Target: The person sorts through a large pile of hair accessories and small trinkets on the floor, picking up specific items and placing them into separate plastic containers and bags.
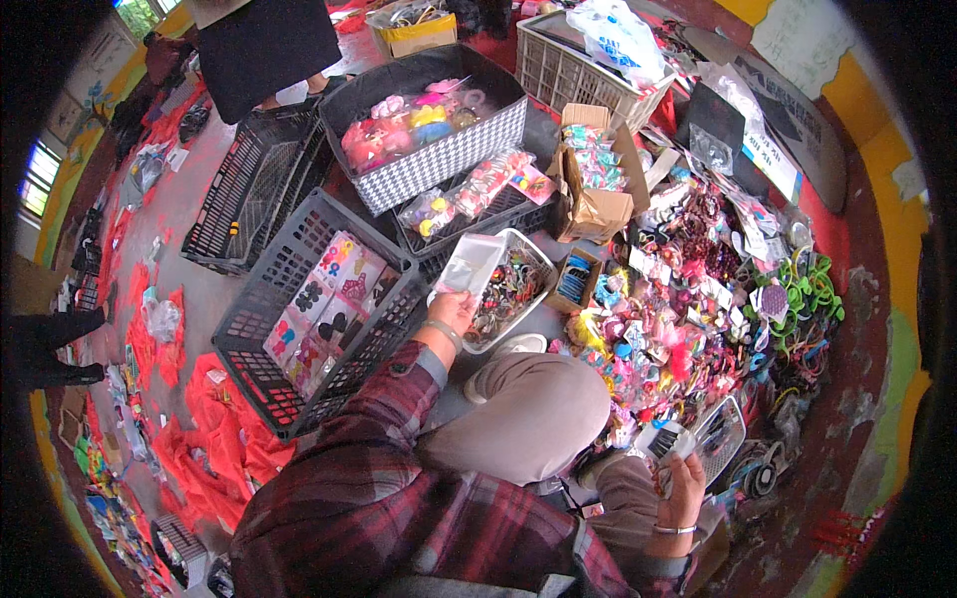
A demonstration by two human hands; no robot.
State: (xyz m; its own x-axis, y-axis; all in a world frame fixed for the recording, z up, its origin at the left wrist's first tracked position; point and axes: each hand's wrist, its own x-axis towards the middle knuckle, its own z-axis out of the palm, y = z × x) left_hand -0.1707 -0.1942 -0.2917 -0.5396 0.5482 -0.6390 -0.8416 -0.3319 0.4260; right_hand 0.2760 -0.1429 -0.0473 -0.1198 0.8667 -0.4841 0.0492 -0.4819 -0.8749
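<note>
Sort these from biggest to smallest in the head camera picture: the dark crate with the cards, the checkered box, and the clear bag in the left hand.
1. Dark crate and checkered box: too alike to rank.
2. Clear bag held by the left hand: smallest.

The left hand (456, 309) grips a clear plastic packet (471, 265) over a white basket (533, 261) full of small hair accessories. The right hand (686, 476) holds a small white card (662, 440) beside a small white crate (720, 436), near the heap of colourful accessories (688, 299) spread on the floor.
</note>
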